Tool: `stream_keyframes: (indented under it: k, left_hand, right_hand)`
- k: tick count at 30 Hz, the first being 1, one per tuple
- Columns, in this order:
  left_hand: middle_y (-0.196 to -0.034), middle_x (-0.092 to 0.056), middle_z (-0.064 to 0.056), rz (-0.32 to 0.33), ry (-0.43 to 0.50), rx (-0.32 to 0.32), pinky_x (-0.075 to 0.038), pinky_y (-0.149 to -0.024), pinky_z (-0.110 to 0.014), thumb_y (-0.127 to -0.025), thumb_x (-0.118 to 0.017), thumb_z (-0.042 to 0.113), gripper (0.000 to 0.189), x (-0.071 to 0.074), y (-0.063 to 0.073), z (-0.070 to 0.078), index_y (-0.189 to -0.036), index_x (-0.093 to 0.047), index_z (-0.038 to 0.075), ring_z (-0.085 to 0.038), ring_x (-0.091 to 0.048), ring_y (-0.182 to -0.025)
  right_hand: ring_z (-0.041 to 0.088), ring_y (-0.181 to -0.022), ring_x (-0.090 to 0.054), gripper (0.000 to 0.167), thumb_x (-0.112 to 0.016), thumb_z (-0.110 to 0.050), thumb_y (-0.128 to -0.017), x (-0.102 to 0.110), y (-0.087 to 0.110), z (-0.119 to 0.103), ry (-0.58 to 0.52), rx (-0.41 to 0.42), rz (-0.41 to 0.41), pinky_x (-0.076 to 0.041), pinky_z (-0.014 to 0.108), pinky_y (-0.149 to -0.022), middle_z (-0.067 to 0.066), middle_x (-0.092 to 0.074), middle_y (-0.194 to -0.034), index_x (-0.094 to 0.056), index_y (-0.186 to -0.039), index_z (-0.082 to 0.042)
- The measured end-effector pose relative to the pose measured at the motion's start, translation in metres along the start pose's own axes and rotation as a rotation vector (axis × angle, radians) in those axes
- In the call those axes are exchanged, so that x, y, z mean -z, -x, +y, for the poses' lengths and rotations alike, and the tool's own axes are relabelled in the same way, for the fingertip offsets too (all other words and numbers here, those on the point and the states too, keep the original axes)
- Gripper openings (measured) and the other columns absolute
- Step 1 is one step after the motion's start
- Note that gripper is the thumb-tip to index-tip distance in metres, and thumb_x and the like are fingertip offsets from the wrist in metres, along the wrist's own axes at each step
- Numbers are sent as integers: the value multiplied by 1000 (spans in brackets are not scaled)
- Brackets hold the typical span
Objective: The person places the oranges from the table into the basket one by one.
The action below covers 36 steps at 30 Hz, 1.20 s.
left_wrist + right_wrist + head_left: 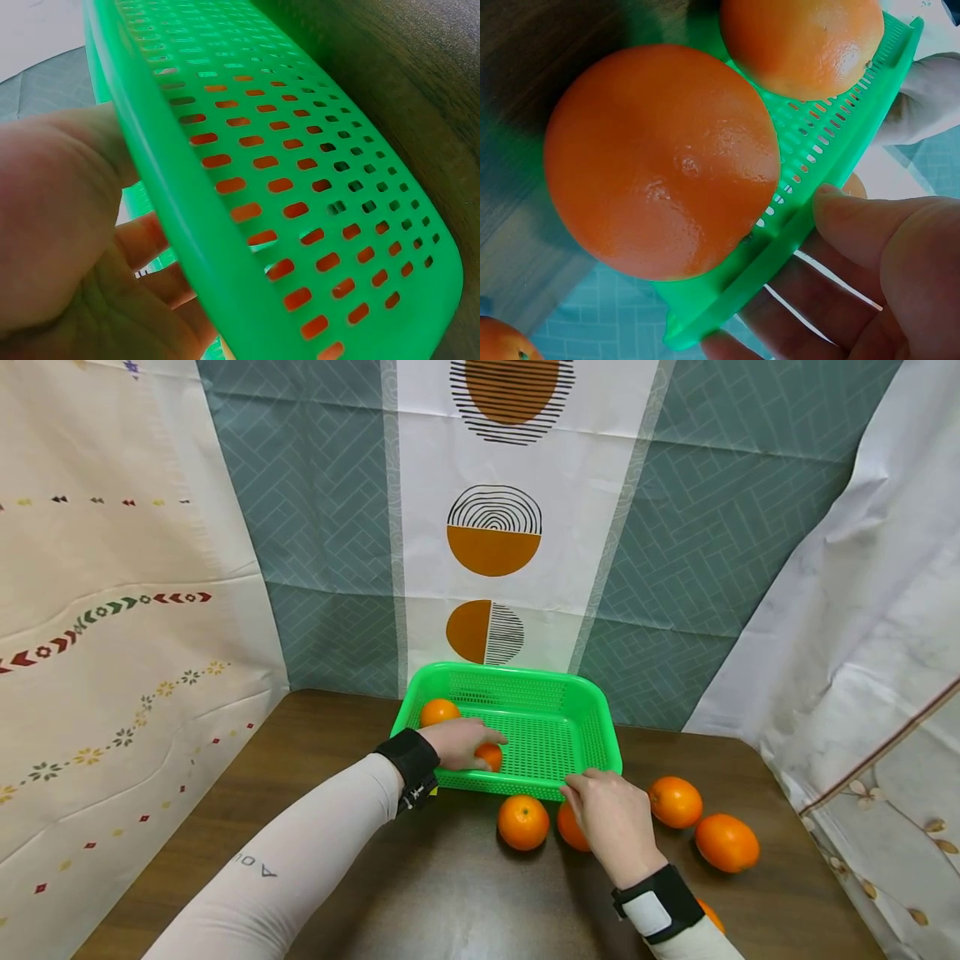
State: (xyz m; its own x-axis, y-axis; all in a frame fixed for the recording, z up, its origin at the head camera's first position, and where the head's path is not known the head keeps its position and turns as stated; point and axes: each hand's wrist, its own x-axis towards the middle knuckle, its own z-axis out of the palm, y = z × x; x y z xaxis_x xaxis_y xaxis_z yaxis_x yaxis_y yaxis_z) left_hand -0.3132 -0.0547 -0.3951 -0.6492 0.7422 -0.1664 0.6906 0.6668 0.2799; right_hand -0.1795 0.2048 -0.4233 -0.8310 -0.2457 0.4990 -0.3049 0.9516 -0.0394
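Note:
A green perforated plastic basket [543, 743] stands on the table. My left hand [459, 742] reaches over its near left rim, thumb and fingers around an orange [491, 755] inside; in the left wrist view, orange colour shows through the wall holes behind the basket rim [161, 172]. Another orange [439, 712] lies in the basket's left corner. With thumb outside and fingers curled over, my right hand [611, 818] grips the near right rim [780, 251]. Just outside that wall are two oranges, one [523, 822] fully seen, the other [572, 828] partly hidden by my right hand.
Two more oranges, one nearer the basket [676, 802] and one further right [727, 842], lie right of my right hand. Part of another orange [711, 916] shows beside the right wrist strap. Patterned cloth [330, 527] hangs behind the wooden table [300, 752].

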Motion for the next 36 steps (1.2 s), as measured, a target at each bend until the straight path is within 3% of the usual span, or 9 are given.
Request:
stream_keyframes:
  k: [6, 11, 18, 26, 36]
  left_hand:
    - [-158, -60, -13, 21, 11, -3, -41, -125, -49, -109, -74, 26, 56, 3, 5, 3, -160, -58, 7, -36, -50, -151]
    - [-167, -47, -22, 78, -2, 16, -35, -128, -55, -112, -69, 33, 60, 3, 10, 7, -165, -52, 11, -43, -41, -157]
    - [-177, -31, -22, 187, -123, 74, -28, -130, -61, -113, -62, 48, 69, -4, 15, 2, -172, -40, 20, -48, -29, -162]
    - [-174, -38, -22, 383, -199, 84, -31, -128, -64, -112, -64, 47, 67, -12, 37, 1, -169, -46, 15, -50, -34, -160]
    - [-170, -44, -21, 521, -277, 69, -36, -124, -66, -109, -70, 47, 68, -20, 67, -2, -165, -52, 14, -47, -37, -158]
  right_hand:
    - [26, -74, -71, 12, -94, -19, -91, 1, -1, -1, -5, -5, -10, -56, 39, -53, 2, -76, -88, -86, -99, -14]
    - [26, -74, -72, 12, -93, -19, -91, 1, 0, -1, -7, -6, -12, -56, 39, -52, 1, -77, -89, -86, -99, -14]
    - [26, -74, -72, 11, -93, -19, -92, 1, 0, 0, -9, -5, -16, -57, 40, -53, 1, -76, -89, -86, -99, -14]
    - [26, -74, -72, 12, -94, -18, -91, 1, 0, 0, -14, 0, -6, -57, 40, -54, 2, -77, -88, -86, -98, -13]
    - [26, -74, -73, 12, -93, -18, -91, 1, 0, 0, -17, 0, -5, -57, 40, -54, 2, -77, -89, -86, -99, -13]
